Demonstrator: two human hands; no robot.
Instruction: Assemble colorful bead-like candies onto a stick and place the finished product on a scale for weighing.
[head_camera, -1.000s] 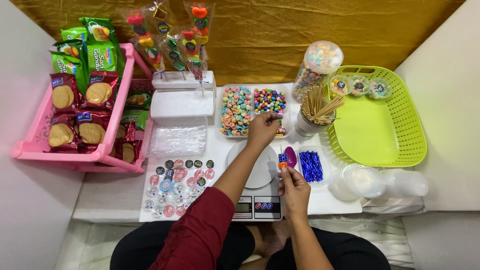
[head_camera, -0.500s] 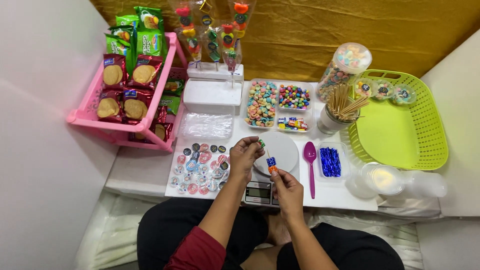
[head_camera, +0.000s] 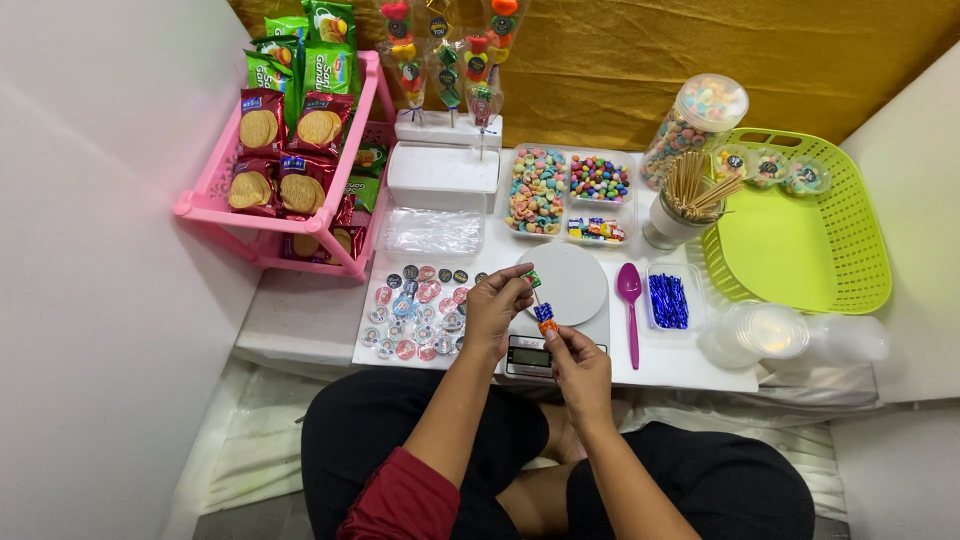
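My left hand (head_camera: 495, 305) and right hand (head_camera: 578, 362) pinch one candy skewer (head_camera: 541, 312) over the scale (head_camera: 560, 300). Spoon (head_camera: 630, 305) just right; surface (head_camera: 690, 365) edge near.

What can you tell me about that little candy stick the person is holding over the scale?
The candy skewer is a thin pale stick, tilted, threaded with small sweets: green near the top, blue in the middle, orange at the bottom. The left hand pinches its upper end, and the right hand holds the lower end. It hangs above the round white kitchen scale, not resting on it.
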